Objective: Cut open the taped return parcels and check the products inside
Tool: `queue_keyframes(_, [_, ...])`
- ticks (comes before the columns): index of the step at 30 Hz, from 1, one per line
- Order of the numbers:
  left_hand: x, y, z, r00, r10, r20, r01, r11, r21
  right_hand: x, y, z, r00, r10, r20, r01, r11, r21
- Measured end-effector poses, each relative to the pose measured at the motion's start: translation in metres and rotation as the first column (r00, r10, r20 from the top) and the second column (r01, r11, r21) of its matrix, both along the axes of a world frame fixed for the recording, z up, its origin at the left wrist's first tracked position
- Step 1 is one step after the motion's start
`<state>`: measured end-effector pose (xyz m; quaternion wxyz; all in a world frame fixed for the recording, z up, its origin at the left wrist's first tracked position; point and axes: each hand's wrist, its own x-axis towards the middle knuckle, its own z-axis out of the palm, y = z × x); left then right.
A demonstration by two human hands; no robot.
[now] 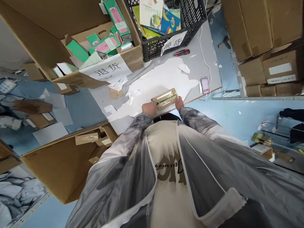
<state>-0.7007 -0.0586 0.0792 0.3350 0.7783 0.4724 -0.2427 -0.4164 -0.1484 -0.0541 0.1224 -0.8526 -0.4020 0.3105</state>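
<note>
A small brown cardboard box (pixel 166 98), wrapped in shiny tape, sits at the near edge of the table in front of me. Along its top runs a dark greenish line, perhaps a slit, beside a pale strip. My left hand (pixel 149 109) is closed at the box's left end, its fingertips partly hidden. Around the right end curl the fingers of my right hand (pixel 179 103), gripping the corner. Farther back on the table (pixel 152 79) lies a red and black utility knife (pixel 181 53), touched by neither hand.
A large carton (pixel 135 58) of green and pink boxes stands back left, beside a black crate (pixel 152 52) of books. A phone (pixel 204 85) with a cable lies at the right. Another open carton (pixel 59 167) is at lower left. Paper scraps litter the table; shelved boxes (pixel 280 68) stand right.
</note>
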Motion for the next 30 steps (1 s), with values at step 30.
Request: queue_keyframes(30, [-0.078, -0.067, -0.07, 0.689, 0.605, 0.399, -0.609, 0.782, -0.134, -0.068, 0.099, 0.098, 0.143, 0.978, 0.151, -0.868, 0.197, -0.456])
